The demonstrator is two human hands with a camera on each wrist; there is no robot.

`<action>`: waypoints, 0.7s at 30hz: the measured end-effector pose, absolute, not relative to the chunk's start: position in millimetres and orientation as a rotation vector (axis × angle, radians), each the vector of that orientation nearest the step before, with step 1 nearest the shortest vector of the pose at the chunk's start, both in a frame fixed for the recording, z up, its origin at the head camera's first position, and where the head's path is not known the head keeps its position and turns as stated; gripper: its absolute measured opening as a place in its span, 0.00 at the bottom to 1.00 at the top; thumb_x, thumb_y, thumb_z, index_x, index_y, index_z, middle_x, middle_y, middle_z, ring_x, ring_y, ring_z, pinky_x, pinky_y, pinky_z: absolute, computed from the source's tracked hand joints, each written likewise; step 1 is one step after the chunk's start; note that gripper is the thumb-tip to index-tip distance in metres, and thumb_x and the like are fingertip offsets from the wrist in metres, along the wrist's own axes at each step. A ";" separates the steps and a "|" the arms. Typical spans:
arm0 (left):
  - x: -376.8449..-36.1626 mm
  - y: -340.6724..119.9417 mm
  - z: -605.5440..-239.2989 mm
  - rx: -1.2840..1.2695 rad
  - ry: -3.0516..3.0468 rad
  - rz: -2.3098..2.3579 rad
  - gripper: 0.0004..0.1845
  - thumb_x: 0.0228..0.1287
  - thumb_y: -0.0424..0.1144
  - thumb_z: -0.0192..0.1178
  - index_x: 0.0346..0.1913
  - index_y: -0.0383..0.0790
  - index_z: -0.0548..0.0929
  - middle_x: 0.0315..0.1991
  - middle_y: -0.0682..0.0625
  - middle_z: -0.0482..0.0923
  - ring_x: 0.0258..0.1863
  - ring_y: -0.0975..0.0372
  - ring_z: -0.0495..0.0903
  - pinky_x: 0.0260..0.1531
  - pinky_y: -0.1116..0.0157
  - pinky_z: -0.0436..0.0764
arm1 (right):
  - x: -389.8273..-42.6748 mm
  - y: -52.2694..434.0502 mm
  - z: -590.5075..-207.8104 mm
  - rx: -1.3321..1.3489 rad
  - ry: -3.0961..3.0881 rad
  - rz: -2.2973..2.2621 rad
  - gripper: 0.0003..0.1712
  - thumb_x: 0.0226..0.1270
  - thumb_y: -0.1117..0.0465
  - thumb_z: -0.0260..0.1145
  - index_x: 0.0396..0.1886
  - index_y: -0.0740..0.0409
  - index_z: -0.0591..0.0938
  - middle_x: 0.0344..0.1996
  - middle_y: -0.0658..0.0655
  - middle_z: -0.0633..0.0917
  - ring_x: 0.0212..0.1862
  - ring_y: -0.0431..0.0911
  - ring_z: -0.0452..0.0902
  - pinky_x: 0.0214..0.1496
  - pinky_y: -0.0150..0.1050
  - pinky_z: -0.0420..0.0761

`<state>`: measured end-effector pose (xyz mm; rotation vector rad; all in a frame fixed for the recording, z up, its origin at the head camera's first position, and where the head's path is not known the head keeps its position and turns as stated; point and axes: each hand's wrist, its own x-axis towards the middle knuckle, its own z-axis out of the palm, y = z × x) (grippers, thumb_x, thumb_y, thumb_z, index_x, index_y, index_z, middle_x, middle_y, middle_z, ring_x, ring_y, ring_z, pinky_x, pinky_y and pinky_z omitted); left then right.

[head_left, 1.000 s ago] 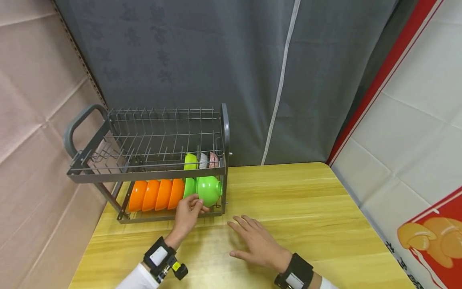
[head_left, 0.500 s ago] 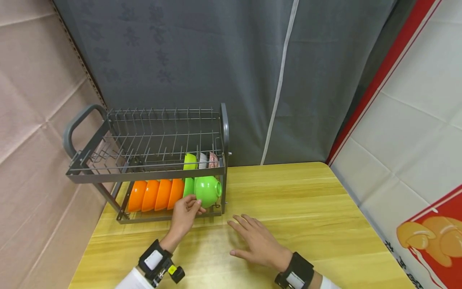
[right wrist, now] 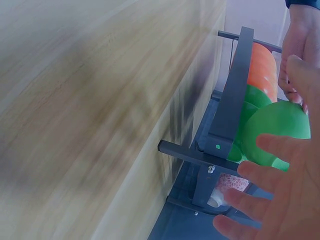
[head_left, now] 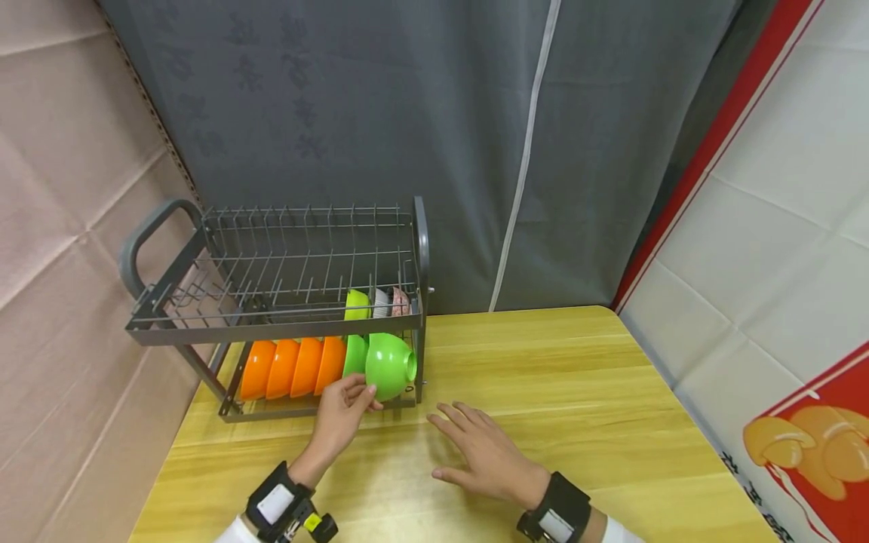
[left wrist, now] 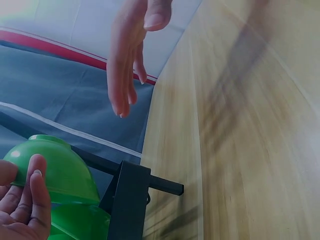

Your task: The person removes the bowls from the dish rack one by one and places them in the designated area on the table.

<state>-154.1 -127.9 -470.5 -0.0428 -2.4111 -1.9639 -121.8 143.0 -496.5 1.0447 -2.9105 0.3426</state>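
A green bowl stands on edge at the right end of the lower tier of a grey two-tier dish rack. My left hand pinches its lower rim, thumb and fingers curled round the edge; the left wrist view shows these fingers on the green bowl. A second green bowl and several orange bowls stand in a row to its left. My right hand rests flat and open on the wooden table, just right of the rack, holding nothing.
Behind the front row, another green bowl and patterned white bowls sit in the rack. The rack's upper tier holds nothing visible. A grey curtain hangs behind, a cardboard wall stands left, and a red-and-white panel stands right.
My left forearm has drawn back toward me while the hand keeps hold of the green bowl, which has tipped slightly outward and down. The right hand has not moved.
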 end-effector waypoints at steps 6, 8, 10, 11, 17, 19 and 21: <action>-147.6 -128.4 -469.5 -0.086 -2.421 -1.945 0.13 0.71 0.30 0.60 0.54 0.27 0.81 0.39 0.36 0.88 0.27 0.64 0.85 0.38 0.63 0.89 | -121.7 143.2 -494.3 1.043 -2.897 0.350 0.48 0.69 0.23 0.47 0.78 0.46 0.64 0.78 0.56 0.66 0.75 0.60 0.65 0.76 0.57 0.68; -146.2 -128.2 -470.5 -0.102 -2.418 -1.932 0.13 0.71 0.30 0.60 0.53 0.26 0.81 0.38 0.36 0.88 0.27 0.65 0.85 0.37 0.63 0.89 | -121.6 143.6 -494.0 1.042 -2.899 0.354 0.48 0.69 0.23 0.47 0.78 0.46 0.64 0.78 0.56 0.66 0.76 0.60 0.65 0.76 0.58 0.68; -144.4 -127.9 -470.6 -0.117 -2.417 -1.926 0.13 0.70 0.30 0.60 0.53 0.25 0.81 0.38 0.36 0.88 0.27 0.65 0.85 0.36 0.62 0.89 | -121.7 144.0 -494.1 1.040 -2.902 0.349 0.48 0.68 0.23 0.47 0.79 0.45 0.64 0.78 0.56 0.66 0.76 0.60 0.65 0.76 0.58 0.68; -143.5 -128.0 -471.1 -0.124 -2.419 -1.917 0.14 0.70 0.30 0.60 0.54 0.25 0.80 0.38 0.36 0.88 0.27 0.65 0.85 0.36 0.63 0.89 | -121.9 144.1 -494.1 1.038 -2.904 0.344 0.48 0.68 0.23 0.47 0.79 0.45 0.63 0.78 0.56 0.65 0.76 0.60 0.65 0.76 0.58 0.68; -137.9 -128.5 -470.3 -0.124 -2.429 -1.912 0.16 0.70 0.30 0.61 0.57 0.24 0.80 0.38 0.37 0.88 0.29 0.57 0.87 0.35 0.69 0.87 | -122.8 145.1 -493.0 1.031 -2.906 0.333 0.48 0.69 0.23 0.47 0.79 0.43 0.62 0.78 0.56 0.65 0.76 0.59 0.64 0.77 0.57 0.68; -136.0 -128.4 -470.6 -0.119 -2.433 -1.913 0.16 0.70 0.30 0.61 0.56 0.25 0.80 0.38 0.38 0.88 0.29 0.57 0.87 0.35 0.70 0.86 | -122.8 145.5 -492.6 1.030 -2.906 0.339 0.48 0.69 0.23 0.47 0.79 0.43 0.62 0.78 0.56 0.65 0.76 0.59 0.64 0.77 0.57 0.68; -134.2 -128.3 -471.0 -0.118 -2.435 -1.920 0.15 0.69 0.29 0.61 0.55 0.25 0.81 0.37 0.38 0.88 0.29 0.58 0.87 0.35 0.70 0.87 | -122.5 146.1 -492.6 1.026 -2.906 0.346 0.48 0.69 0.23 0.47 0.79 0.44 0.63 0.78 0.56 0.66 0.76 0.59 0.64 0.76 0.57 0.68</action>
